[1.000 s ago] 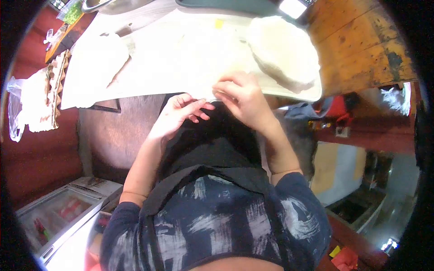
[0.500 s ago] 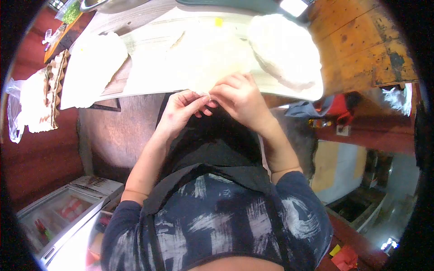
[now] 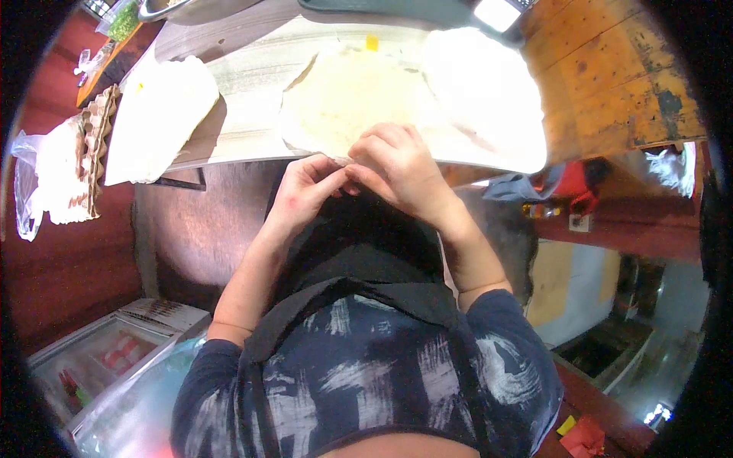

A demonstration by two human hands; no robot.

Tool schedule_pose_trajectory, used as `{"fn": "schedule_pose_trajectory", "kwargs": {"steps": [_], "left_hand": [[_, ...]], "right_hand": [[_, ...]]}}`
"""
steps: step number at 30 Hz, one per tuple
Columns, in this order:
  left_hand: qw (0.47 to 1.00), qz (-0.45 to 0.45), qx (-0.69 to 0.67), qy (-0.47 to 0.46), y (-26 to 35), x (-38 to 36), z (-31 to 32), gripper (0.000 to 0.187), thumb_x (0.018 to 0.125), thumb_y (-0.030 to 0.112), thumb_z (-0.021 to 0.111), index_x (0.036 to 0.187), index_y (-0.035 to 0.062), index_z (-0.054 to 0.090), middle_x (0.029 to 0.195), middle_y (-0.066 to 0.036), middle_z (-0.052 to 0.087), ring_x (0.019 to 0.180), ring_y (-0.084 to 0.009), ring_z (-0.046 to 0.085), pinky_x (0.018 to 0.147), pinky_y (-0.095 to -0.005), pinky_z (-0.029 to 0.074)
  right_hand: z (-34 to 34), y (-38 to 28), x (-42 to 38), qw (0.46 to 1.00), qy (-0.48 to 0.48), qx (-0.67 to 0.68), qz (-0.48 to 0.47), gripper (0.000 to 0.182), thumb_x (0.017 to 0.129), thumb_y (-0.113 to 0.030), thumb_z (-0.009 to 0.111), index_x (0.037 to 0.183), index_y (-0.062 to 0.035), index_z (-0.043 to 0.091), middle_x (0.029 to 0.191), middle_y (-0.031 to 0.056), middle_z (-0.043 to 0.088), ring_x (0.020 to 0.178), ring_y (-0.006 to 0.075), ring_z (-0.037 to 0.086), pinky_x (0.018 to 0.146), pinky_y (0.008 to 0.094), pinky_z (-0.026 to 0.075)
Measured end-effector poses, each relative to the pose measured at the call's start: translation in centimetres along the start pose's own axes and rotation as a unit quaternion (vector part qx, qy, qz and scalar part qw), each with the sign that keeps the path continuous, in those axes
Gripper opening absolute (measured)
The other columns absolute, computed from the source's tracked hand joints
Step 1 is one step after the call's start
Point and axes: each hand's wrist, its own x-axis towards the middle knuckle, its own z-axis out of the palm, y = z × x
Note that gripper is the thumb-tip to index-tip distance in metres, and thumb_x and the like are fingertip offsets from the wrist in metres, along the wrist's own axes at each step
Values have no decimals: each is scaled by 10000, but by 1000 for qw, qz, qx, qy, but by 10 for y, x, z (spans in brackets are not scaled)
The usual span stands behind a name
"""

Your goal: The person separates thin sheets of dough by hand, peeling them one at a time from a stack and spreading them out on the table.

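Note:
My left hand [image 3: 309,187] and my right hand [image 3: 401,168] meet at the near edge of the table, fingertips almost touching. Both are closed in a pinch around a small pale bit [image 3: 342,161], too small and washed out to name. Just beyond the fingers lies a thin, round, pale yellow sheet [image 3: 351,99] that looks like flat dough. A small yellow piece [image 3: 372,43] rests at its far edge. White, overexposed soft-looking masses lie on both sides, one on the left [image 3: 164,114] and a larger one on the right [image 3: 485,91].
A cardboard egg tray [image 3: 98,153] stands at the left beside a plastic bag [image 3: 29,183]. Along the back are a metal bowl [image 3: 202,11] and a dark green tray [image 3: 382,6]. An orange-brown wooden surface [image 3: 611,76] adjoins the right side. A glass-topped freezer [image 3: 114,355] sits lower left.
My hands have drawn slightly closer, the right one shifting a little left and its fingers curling more. The glare has dimmed, so the round sheet shows more clearly.

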Motion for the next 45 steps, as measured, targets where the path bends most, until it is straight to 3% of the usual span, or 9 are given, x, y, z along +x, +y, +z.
{"fn": "schedule_pose_trajectory", "kwargs": {"steps": [6, 11, 18, 21, 23, 33, 39, 41, 45], "left_hand": [[1000, 2, -18, -5, 4, 0, 7, 177, 918, 137, 636, 981, -21, 682, 888, -72, 717, 762, -97, 646, 666, -218, 471], [1000, -14, 6, -23, 4, 1, 4, 177, 915, 151, 641, 965, -12, 686, 886, -75, 719, 762, -91, 647, 661, -216, 472], [999, -37, -33, 17, 17, -4, 7, 243, 943, 214, 609, 995, -22, 637, 903, -97, 693, 717, -140, 671, 583, -226, 479], [996, -32, -53, 57, 19, -1, 9, 264, 960, 236, 594, 968, -25, 636, 878, -108, 692, 663, -139, 671, 539, -211, 473], [997, -15, -50, 64, 11, 2, 6, 268, 979, 232, 568, 941, -25, 632, 845, -110, 690, 628, -133, 667, 519, -198, 469], [994, 90, -12, 62, 5, 3, -2, 239, 984, 213, 559, 873, 13, 626, 673, -51, 653, 560, -88, 610, 497, -183, 429], [993, 52, 45, 99, 10, -2, -3, 199, 961, 212, 599, 879, 39, 652, 625, -14, 634, 541, -66, 586, 494, -189, 426], [992, 62, 43, 102, 7, -2, -6, 199, 958, 206, 604, 872, 34, 654, 617, -13, 631, 532, -66, 582, 494, -191, 433], [992, 54, 36, 110, 11, -1, -7, 216, 949, 221, 618, 860, 28, 656, 608, -16, 630, 538, -70, 594, 500, -189, 442]], "right_hand": [[-7, -4, 3, 1000, -21, 5, 15, 117, 794, -93, 687, 880, -62, 614, 873, 92, 608, 846, 301, 582, 802, 396, 442], [0, 1, 5, 995, 63, -56, 49, 87, 785, -28, 663, 837, -43, 596, 837, 107, 581, 835, 318, 573, 764, 405, 454], [4, -2, 4, 998, 43, -12, 35, 94, 784, -28, 660, 854, -38, 597, 844, 116, 585, 837, 326, 575, 769, 409, 459], [8, 1, 3, 998, 45, -22, 34, 77, 817, -123, 648, 831, -79, 586, 848, 68, 580, 873, 265, 571, 816, 393, 415], [6, 1, 4, 998, 38, -11, 39, 114, 801, -80, 674, 880, -28, 608, 878, 122, 605, 856, 317, 594, 790, 396, 465], [11, 6, 7, 991, 19, 109, 74, 110, 809, -155, 688, 841, -62, 639, 825, 100, 610, 847, 293, 595, 775, 389, 439], [15, 8, 16, 987, 96, 77, 105, 68, 801, -93, 672, 819, -37, 637, 817, 103, 613, 843, 301, 598, 784, 405, 451], [15, 8, 19, 988, 110, 30, 108, 74, 830, -6, 653, 901, -7, 634, 837, 131, 614, 766, 256, 629, 670, 324, 498], [17, 8, 21, 986, 131, 9, 102, 73, 828, -12, 655, 896, -8, 628, 837, 131, 613, 762, 253, 629, 666, 318, 498]]}}
